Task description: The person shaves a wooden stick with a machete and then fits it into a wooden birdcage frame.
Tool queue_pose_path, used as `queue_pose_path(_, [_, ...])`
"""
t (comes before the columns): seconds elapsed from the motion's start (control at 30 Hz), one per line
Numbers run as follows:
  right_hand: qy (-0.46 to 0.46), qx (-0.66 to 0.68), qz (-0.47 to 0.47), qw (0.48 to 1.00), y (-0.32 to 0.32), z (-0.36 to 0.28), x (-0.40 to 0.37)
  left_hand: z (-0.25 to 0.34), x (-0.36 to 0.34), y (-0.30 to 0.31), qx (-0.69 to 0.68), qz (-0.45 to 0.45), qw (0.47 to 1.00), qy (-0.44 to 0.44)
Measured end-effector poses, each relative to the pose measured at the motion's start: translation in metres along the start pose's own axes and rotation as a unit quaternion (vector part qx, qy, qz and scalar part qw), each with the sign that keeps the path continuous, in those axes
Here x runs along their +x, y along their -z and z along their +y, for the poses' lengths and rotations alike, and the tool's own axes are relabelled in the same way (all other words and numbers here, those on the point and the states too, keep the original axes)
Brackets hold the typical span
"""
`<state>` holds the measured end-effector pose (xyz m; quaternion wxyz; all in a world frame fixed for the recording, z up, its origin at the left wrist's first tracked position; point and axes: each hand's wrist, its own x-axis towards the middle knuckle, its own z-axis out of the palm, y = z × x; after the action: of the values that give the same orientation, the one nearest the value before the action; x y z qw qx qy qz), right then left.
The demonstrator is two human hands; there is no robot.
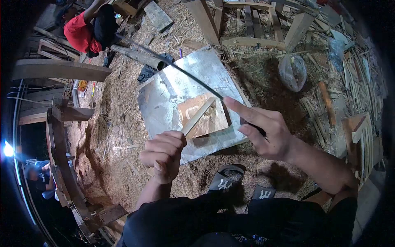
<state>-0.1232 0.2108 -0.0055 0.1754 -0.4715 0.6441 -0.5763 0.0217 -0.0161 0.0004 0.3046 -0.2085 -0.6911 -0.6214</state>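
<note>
My left hand (163, 154) is closed round one end of a narrow wooden strip (199, 117), which slants up and to the right. In my right hand (265, 131) is a long, thin, dark blade (177, 68), seen almost edge-on; the fingers hide its handle. The index finger lies along it, and the blade reaches far to the upper left. Under the strip's far end sits a wooden block (218, 121) with a pale mark. It rests on a worn, silvery sheet (187, 150) on the ground.
Wood shavings (121, 111) cover the floor. A wooden frame (253, 42) stands at the back, near a clear plastic bag (292, 73). Thin strips (358, 86) pile up at right. One person in a red shirt (76, 35) crouches upper left; another person (40, 177) is lower left.
</note>
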Motion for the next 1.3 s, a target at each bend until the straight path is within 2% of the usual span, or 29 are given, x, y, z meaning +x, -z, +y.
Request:
queue_pose_path(0.03, [0.0,0.0,-0.001,1.0,-0.002,0.003,-0.002,-0.003,0.004,-0.005,-0.008,0.036,0.999,-0.006])
queue_pose_path(0.07, [-0.051,-0.037,-0.04,0.997,-0.006,0.011,-0.006,-0.003,0.007,-0.008,-0.016,0.07,0.997,-0.011])
queue_pose_path(0.1, [-0.101,-0.074,-0.078,0.989,-0.011,0.019,-0.01,-0.001,0.009,-0.008,-0.017,0.069,0.997,-0.013])
queue_pose_path(0.2, [-0.13,-0.062,-0.072,0.987,-0.013,0.027,-0.015,0.0,0.013,-0.011,-0.014,0.029,0.999,-0.003])
queue_pose_path(0.27, [-0.15,-0.043,-0.065,0.986,-0.012,0.024,-0.014,-0.004,0.01,-0.017,0.003,0.064,0.997,-0.032])
queue_pose_path(0.33, [-0.005,-0.059,0.033,0.998,-0.009,0.021,-0.009,-0.003,0.011,-0.014,-0.002,0.049,0.999,-0.022])
queue_pose_path(0.37, [-0.005,-0.058,0.03,0.998,-0.012,0.02,-0.006,-0.002,0.01,-0.012,-0.006,0.033,0.999,-0.011])
queue_pose_path(0.4, [0.066,-0.038,0.098,0.992,-0.015,0.018,-0.002,0.0,0.008,-0.006,-0.004,0.035,0.999,-0.011])
queue_pose_path(0.43, [0.138,-0.018,0.166,0.976,-0.017,0.017,0.0,0.0,0.006,0.001,-0.011,-0.005,1.0,-0.01])
queue_pose_path(0.47, [0.138,-0.018,0.166,0.976,-0.017,0.022,-0.006,0.0,0.004,0.005,-0.017,-0.046,0.999,-0.01])
queue_pose_path(0.53, [-0.045,-0.101,-0.035,0.993,-0.018,0.031,-0.019,-0.001,0.002,0.0,-0.011,-0.015,1.0,-0.015])
queue_pose_path(0.57, [-0.043,-0.103,-0.034,0.993,-0.017,0.035,-0.023,-0.002,0.002,-0.003,-0.004,0.018,1.0,-0.022])
queue_pose_path(0.63, [-0.104,-0.051,-0.049,0.992,-0.016,0.026,-0.019,-0.001,-0.001,-0.002,0.005,0.014,1.0,-0.012])
queue_pose_path(0.67, [-0.162,-0.066,-0.088,0.981,-0.009,0.02,-0.018,0.0,-0.002,-0.002,0.015,0.016,1.0,0.003])
queue_pose_path(0.7, [-0.163,-0.065,-0.088,0.981,-0.007,0.016,-0.016,0.001,-0.002,-0.001,0.014,0.015,1.0,0.004])
queue_pose_path(0.77, [-0.04,-0.059,-0.01,0.997,-0.004,0.012,-0.013,0.002,0.001,-0.001,0.009,-0.005,1.0,0.022])
queue_pose_path(0.8, [-0.04,-0.058,-0.014,0.997,-0.006,0.01,-0.011,0.002,0.0,-0.002,0.01,-0.001,1.0,0.023])
queue_pose_path(0.87, [0.123,-0.004,0.096,0.988,-0.009,0.008,-0.008,0.003,0.001,-0.004,0.018,0.033,0.999,0.038])
queue_pose_path(0.9, [0.123,-0.004,0.096,0.988,-0.01,0.011,-0.011,0.004,0.003,-0.005,0.019,0.033,0.999,0.038])
queue_pose_path(0.97, [-0.074,-0.094,-0.052,0.991,-0.014,0.023,-0.022,0.006,0.009,-0.008,0.008,0.045,0.998,0.053])
queue_pose_path(1.13, [-0.104,-0.099,-0.066,0.987,-0.007,0.019,-0.02,0.006,0.011,-0.014,0.02,0.056,0.997,0.057])
queue_pose_path(1.2, [-0.013,-0.085,0.003,0.996,-0.003,0.01,-0.014,0.007,0.012,-0.015,0.023,0.056,0.996,0.063])
queue_pose_path(1.23, [-0.014,-0.083,-0.001,0.996,-0.006,0.012,-0.014,0.007,0.013,-0.015,0.022,0.06,0.996,0.066])
queue_pose_path(1.3, [0.119,-0.028,0.097,0.988,-0.013,0.019,-0.016,0.006,0.014,-0.015,0.022,0.064,0.995,0.068])
